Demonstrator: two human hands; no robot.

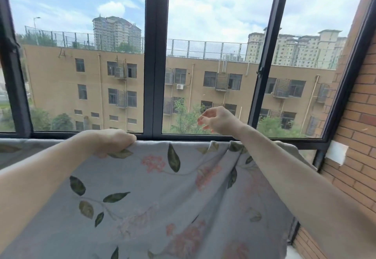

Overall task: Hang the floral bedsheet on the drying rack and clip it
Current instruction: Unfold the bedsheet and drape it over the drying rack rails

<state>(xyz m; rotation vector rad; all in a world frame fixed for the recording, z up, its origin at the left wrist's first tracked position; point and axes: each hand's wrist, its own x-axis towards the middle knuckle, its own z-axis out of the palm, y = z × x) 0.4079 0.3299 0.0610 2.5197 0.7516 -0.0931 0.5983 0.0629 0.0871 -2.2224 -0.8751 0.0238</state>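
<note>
Left hand (114,139) grips floral bedsheet (154,193) top edge — right hand (218,120) lifted clear

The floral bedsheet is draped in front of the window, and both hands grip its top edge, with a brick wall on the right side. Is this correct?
Not quite. In the head view only the left hand grips the top edge of the floral bedsheet. The right hand is raised above the sheet with loosely curled fingers and holds nothing. The rest is right: the sheet is draped in front of the window, and the brick wall is on the right.
</note>
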